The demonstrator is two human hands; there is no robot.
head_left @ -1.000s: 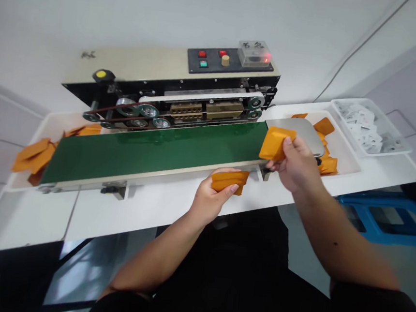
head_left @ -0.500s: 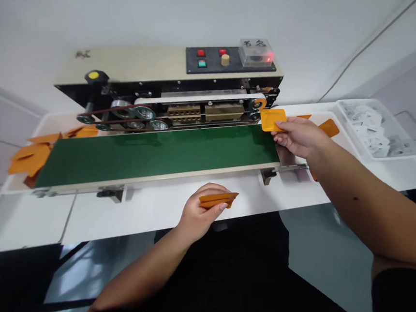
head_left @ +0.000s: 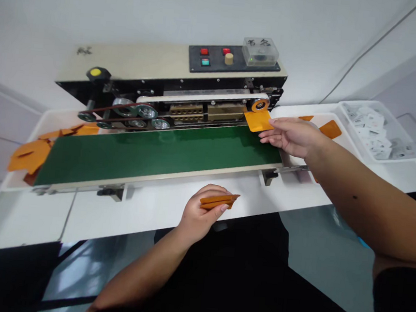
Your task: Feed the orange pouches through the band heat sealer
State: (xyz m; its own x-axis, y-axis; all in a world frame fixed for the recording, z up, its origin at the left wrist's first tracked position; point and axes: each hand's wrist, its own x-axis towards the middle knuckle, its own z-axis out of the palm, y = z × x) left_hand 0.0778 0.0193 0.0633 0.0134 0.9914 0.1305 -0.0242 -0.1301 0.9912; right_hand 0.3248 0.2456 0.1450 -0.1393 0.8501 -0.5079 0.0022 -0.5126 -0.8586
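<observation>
My right hand (head_left: 290, 135) reaches over the right end of the green conveyor belt (head_left: 157, 154), fingertips touching an orange pouch (head_left: 257, 121) whose top edge sits in the intake of the sealing machine (head_left: 170, 87), under its right-hand roller. The fingers lie stretched out along the pouch rather than pinching it. My left hand (head_left: 199, 212) rests at the table's near edge, closed on a small stack of orange pouches (head_left: 218, 200).
Sealed orange pouches (head_left: 29, 155) are piled in a white tray at the belt's left end. More orange pouches (head_left: 330, 129) lie in a tray behind my right hand. A clear bin of white sachets (head_left: 375, 132) stands at the far right.
My right hand carried one pouch from the near belt edge up to the sealer's intake; the pouch has since slid leftward into it. My left hand drew back slightly with its stack.
</observation>
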